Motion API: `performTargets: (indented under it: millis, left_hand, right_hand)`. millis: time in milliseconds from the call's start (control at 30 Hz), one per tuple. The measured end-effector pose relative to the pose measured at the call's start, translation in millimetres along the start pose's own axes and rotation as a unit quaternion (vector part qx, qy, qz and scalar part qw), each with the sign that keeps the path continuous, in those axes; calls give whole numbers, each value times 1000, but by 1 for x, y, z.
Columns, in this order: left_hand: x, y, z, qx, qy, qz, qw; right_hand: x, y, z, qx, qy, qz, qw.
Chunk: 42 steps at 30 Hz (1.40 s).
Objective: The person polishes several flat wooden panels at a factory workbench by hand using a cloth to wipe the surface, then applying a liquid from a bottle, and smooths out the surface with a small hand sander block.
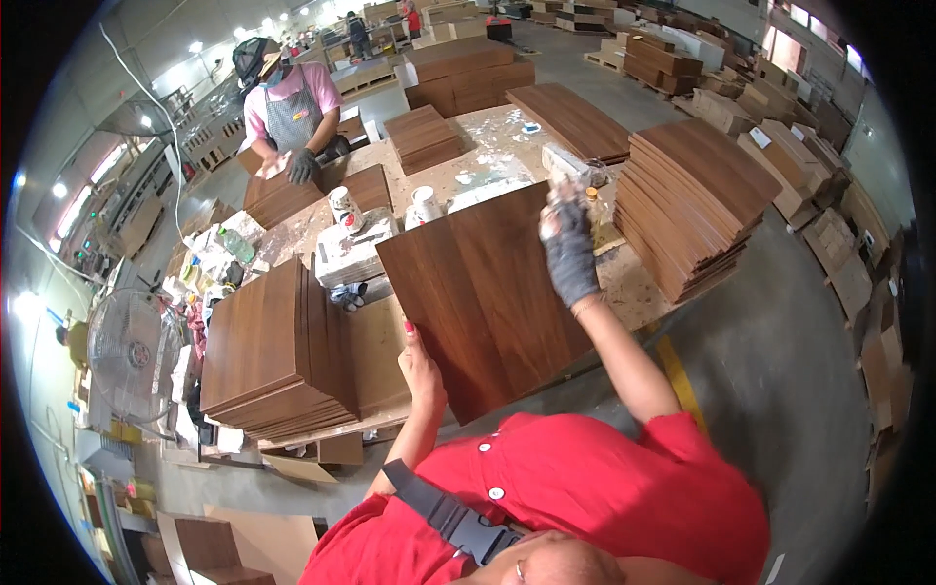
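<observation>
A large dark brown wooden panel (487, 292) lies tilted over the near edge of the workbench (370, 341). My left hand (421, 366), bare, grips its lower left edge. My right hand (568, 249) wears a grey fingerless glove and rests at the panel's upper right corner, closed on a pale block (565, 164); what the block is I cannot tell.
Stacks of brown panels stand at left (278, 351), right (692, 205) and further back (424, 136). Two cans (346, 208) and rags sit mid-bench. A person in a pink shirt and apron (292, 107) works across the bench. A fan (127, 356) stands left.
</observation>
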<state>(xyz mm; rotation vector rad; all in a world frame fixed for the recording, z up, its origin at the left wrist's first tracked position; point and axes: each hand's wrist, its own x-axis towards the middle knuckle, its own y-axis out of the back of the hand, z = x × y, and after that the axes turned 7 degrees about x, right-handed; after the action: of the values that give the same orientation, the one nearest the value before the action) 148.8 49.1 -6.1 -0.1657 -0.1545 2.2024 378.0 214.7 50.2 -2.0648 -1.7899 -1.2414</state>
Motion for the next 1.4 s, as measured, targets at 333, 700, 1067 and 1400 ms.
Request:
performTargets:
  millis: [333,700,1067,1400]
  left_hand:
    - [-18,-99,31,-16,32,51,998]
    - [-1,-119,24,-114,-45,35,992]
    - [29,-103,53,-213,91,-83,969]
    - [55,-218,93,-129,7,-196,972]
  right_hand:
    - [-28,62,52,65,68,-44,995]
    - [-49,55,5,19,322,-139,936]
    - [-102,155,167,348,-226,109,903]
    - [-203,198,194,311,-262,324,854]
